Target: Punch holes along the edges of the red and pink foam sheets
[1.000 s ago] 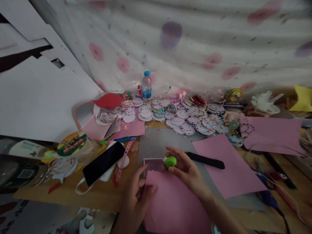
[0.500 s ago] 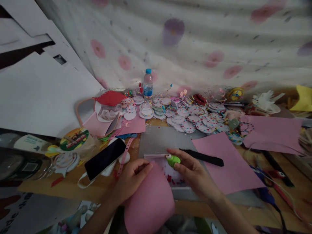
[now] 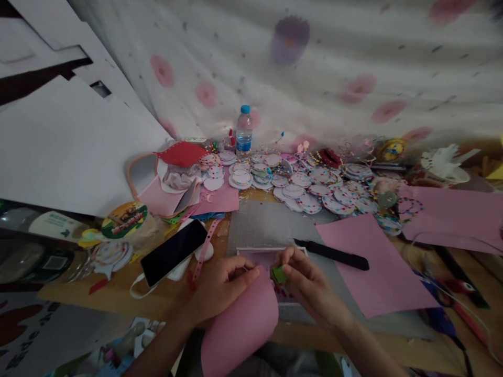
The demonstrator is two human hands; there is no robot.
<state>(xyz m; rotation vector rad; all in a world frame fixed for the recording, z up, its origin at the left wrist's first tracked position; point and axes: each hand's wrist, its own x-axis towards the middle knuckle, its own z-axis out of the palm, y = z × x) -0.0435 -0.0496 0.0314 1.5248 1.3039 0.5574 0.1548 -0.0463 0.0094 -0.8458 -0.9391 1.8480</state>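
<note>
My left hand (image 3: 230, 285) is closed on the upper edge of a sheet of pink paper (image 3: 243, 324), which curls down over the table's front edge. In the fingers of my right hand (image 3: 310, 285) is a small green object (image 3: 279, 274), which looks like a craft paper punch. It sits close beside the paper's right edge; I cannot tell whether they touch. Below my hands lies a shallow white-rimmed tray (image 3: 255, 251) with small red bits in it, partly hidden by the hands and paper.
A black craft knife (image 3: 334, 255) lies partly over another pink sheet (image 3: 377, 283). On the left are a phone (image 3: 173, 253) and a white cable. Piles of white discs with coloured dots (image 3: 306, 191) line the back, near a water bottle (image 3: 244, 131). Cords and tools lie at right.
My right hand has moved slightly down and its fingers have drawn in around the green punch, which is turned and nearer the pink paper. The view has shifted slightly.
</note>
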